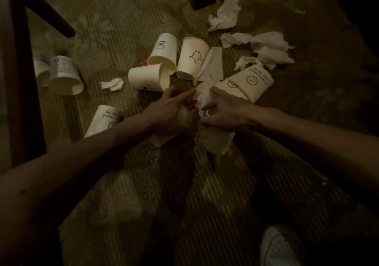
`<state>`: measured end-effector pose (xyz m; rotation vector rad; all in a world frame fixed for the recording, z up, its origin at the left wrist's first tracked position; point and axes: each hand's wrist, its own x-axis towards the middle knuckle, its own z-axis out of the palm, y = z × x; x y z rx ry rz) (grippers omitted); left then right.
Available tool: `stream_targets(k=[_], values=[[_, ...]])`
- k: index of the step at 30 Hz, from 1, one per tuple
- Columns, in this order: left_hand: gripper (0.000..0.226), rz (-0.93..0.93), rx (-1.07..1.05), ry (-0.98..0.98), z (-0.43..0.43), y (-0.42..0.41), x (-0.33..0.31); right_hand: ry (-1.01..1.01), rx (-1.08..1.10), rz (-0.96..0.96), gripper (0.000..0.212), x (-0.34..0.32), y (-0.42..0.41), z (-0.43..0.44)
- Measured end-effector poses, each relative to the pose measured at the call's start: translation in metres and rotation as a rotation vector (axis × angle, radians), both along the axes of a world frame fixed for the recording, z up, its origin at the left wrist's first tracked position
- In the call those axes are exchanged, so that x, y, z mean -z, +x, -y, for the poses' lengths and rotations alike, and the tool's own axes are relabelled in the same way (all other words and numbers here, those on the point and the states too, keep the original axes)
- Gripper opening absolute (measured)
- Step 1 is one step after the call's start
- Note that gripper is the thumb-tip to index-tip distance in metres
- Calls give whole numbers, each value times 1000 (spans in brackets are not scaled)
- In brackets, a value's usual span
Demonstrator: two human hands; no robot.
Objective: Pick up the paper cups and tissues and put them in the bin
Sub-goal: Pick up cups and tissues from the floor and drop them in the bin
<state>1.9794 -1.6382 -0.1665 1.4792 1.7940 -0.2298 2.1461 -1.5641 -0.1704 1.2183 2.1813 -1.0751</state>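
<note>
White cup (218, 142) lies partly hidden beneath the right hand (225, 112).

Not a lot of kit on this person tbh. Both forearms are bare from the wrists right back to the frame edge, and the left hand (174, 113) is bare too. The right hand (224, 110) wears what looks like a pale ring (207, 113), though it's dim and blurry there. Bottom right corner shows a white sneaker (276, 247) with little dots or holes over the top.
</note>
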Motion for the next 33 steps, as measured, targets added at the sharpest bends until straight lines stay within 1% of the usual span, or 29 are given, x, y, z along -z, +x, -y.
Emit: stream_targets(k=[1, 3, 4, 5, 8, 9, 10, 11, 14, 15, 17, 18, 19, 22, 24, 25, 26, 27, 28, 29, 30, 31, 32, 33], values=[[99, -4, 44, -4, -4, 0, 3, -7, 4, -4, 75, 4, -3, -3], [94, 0, 84, -43, -10, 1, 5, -12, -27, -14, 61, 8, -8, -6], [91, -1, 97, -62, -13, 0, 5, -13, -32, -11, 59, 10, -9, -8], [88, -3, 112, -68, -16, -1, 6, -16, -20, -1, 63, 12, -9, -10], [75, 6, 148, -38, -19, -2, 6, -26, 17, -7, 98, 14, -8, -8], [69, 23, 126, -34, -19, -1, 5, -36, 13, -12, 104, 15, -6, -7], [64, 39, 93, -33, -18, 0, 5, -41, 14, -23, 105, 16, -4, -8], [60, 53, 62, -20, -17, 1, 6, -48, 35, -36, 99, 15, -1, -8], [46, 96, -21, 33, -10, 2, 6, -49, 112, -93, 55, 13, 2, -3], [37, 110, -52, 53, -7, 2, 5, -43, 112, -96, 47, 12, 3, 0], [22, 126, -126, 96, 1, 2, 2, -42, 131, -94, 40, 9, 4, 6], [21, 123, -165, 120, 6, 2, 0, -51, 146, -92, 38, 5, 4, 10], [25, 116, -203, 142, 11, 3, -1, -78, 161, -93, 36, 2, 5, 13], [50, 100, -310, 178, 27, 11, 1, -218, 217, -70, 34, -7, 13, 29], [69, 117, -379, 163, 36, 20, 4, -273, 292, -68, 39, -7, 22, 43], [74, 124, -401, 161, 39, 25, 5, -283, 314, -84, 41, -6, 28, 50], [75, 125, -419, 165, 41, 29, 7, -257, 309, -111, 43, -4, 33, 54], [70, 121, -443, 165, 42, 32, 9, -199, 266, -133, 46, -4, 37, 56], [61, 112, -476, 161, 44, 34, 11, -136, 193, -138, 54, -5, 39, 56], [50, 109, -503, 159, 47, 36, 12, -109, 121, -134, 69, -6, 38, 55], [40, 116, -524, 162, 51, 37, 13, -123, 81, -138, 85, -5, 35, 53], [33, 132, -538, 166, 56, 38, 15, -168, 100, -143, 97, -3, 31, 51], [29, 140, -548, 173, 61, 38, 15, -204, 153, -136, 101, 0, 27, 48], [26, 138, -565, 184, 66, 39, 14, -207, 189, -119, 99, 4, 23, 46]])
